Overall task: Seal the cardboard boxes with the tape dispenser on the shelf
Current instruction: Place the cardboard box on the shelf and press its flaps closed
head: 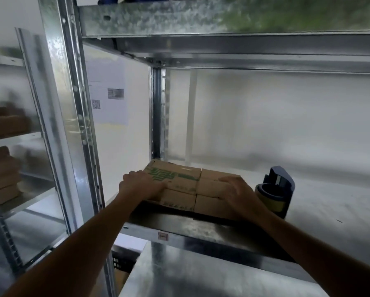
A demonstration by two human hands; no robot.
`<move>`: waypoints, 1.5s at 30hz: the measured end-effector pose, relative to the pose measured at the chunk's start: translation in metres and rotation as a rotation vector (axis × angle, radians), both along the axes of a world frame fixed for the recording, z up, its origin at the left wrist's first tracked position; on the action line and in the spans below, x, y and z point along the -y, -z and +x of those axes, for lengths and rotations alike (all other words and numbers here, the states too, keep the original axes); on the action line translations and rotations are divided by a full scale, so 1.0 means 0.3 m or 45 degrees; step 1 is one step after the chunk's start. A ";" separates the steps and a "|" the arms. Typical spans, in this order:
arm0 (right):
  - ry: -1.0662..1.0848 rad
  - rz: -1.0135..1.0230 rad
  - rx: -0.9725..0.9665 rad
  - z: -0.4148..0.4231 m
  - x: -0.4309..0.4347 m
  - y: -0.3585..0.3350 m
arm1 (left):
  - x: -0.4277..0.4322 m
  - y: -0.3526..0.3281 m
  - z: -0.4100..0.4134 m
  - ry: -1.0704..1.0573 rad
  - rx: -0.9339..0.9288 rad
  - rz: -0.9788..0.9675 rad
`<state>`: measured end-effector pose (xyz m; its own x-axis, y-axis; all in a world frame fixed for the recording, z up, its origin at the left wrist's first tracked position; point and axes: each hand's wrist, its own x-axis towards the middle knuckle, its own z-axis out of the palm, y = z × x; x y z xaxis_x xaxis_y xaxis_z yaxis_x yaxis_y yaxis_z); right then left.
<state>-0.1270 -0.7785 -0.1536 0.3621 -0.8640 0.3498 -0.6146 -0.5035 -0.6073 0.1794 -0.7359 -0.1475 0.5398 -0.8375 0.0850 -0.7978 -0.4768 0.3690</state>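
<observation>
Seemingly not begun: boxes [181,186] show no tape.
L hand [142,185], R hand [238,190] flat-fingered on tops; tape dispenser [276,195] untouched, 3 o'clock.

I have 1 view only, the wide-angle camera on my head. It faces forward and down into a bay of the grey galvanised steel shelf rack [72,125], near enough that my forearms enter from the bottom edge and my left hand [142,185] and right hand [237,190] sit just below the centre. The rack's upper shelf crosses the top of the frame, blurred.
</observation>
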 end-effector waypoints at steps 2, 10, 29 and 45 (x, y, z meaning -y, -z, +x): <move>-0.026 -0.013 -0.240 0.015 0.003 0.005 | 0.005 -0.003 0.014 -0.046 -0.161 -0.027; -0.045 -0.089 0.047 0.003 -0.009 0.006 | -0.002 -0.021 0.043 0.005 -0.679 -0.300; 0.096 -0.074 0.772 -0.009 -0.061 -0.054 | -0.105 -0.239 0.063 0.192 -0.743 -0.593; 0.087 0.002 1.002 -0.431 -0.043 -0.350 | 0.016 -0.334 -0.299 0.820 -1.213 -0.825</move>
